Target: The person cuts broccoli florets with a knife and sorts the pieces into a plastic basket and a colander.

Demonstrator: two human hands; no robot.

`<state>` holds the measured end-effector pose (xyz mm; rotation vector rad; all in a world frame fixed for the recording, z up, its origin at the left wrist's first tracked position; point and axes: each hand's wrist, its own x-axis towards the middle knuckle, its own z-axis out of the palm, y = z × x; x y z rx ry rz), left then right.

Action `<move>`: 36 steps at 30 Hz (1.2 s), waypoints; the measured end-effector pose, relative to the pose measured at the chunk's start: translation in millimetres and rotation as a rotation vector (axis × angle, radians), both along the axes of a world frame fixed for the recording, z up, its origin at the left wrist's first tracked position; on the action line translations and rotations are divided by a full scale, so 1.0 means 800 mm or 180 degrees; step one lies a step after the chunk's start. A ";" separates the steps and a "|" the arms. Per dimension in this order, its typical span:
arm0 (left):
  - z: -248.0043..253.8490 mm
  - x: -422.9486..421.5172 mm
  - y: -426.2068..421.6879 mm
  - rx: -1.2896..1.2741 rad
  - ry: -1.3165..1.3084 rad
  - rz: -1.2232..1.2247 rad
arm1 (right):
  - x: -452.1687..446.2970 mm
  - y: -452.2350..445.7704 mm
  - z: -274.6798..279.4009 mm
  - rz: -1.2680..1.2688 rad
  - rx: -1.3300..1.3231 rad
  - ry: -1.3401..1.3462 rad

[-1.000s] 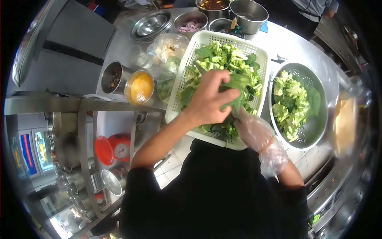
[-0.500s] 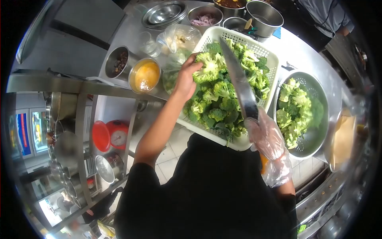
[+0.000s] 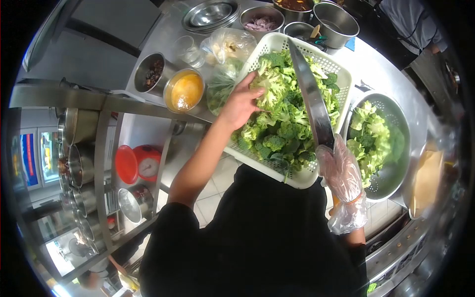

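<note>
A pale green perforated basket [image 3: 303, 179] full of cut broccoli [image 3: 287, 129] is in front of me. My bare left hand [image 3: 241, 103] is at the basket's left side, its thumb and fingers round a pale-stemmed broccoli piece [image 3: 268, 90]; some fingertips are hidden. In a clear plastic glove, my right hand [image 3: 340, 166] grips the handle of a large kitchen knife [image 3: 311, 91]. The blade points away from me, over the broccoli, and its handle is mostly covered by the glove.
To the right, a metal colander [image 3: 406, 121] holds more broccoli. At left stand a bowl of yellow liquid [image 3: 185, 91], a dark-filled pot [image 3: 150, 73] and plastic bags [image 3: 228, 45]. Sliced onions [image 3: 261, 24] sit in a far bowl. Another person [image 3: 413, 24] stands far right.
The basket and its surroundings sit slightly lower and farther right in view. My left thumb has shifted over the broccoli piece; the knife has moved right with my right hand.
</note>
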<state>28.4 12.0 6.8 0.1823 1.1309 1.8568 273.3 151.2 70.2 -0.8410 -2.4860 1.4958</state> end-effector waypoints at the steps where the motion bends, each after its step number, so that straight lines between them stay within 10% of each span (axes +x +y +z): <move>1: 0.003 0.002 0.002 -0.0620 0.0448 0.0177 | -0.001 -0.001 0.010 0.0124 0.0312 0.0064; 9: 0.030 -0.005 0.007 -0.0888 0.3760 -0.0659 | 0.005 0.019 -0.017 0.0379 0.0443 -0.0292; 15: 0.007 -0.010 -0.001 -0.0953 0.3174 -0.0130 | 0.012 0.028 -0.036 0.0064 0.0382 -0.0778; 20: -0.012 -0.023 -0.011 -0.0326 0.0218 0.0233 | 0.013 0.006 0.024 -0.0400 -0.1360 -0.0633; 26: -0.012 -0.040 -0.025 0.0368 -0.0714 -0.0038 | 0.025 -0.006 0.006 -0.0014 -0.1167 -0.0789; 36: -0.001 -0.031 -0.007 -0.0291 0.3111 0.0685 | 0.041 -0.018 0.011 0.0796 0.1415 -0.0309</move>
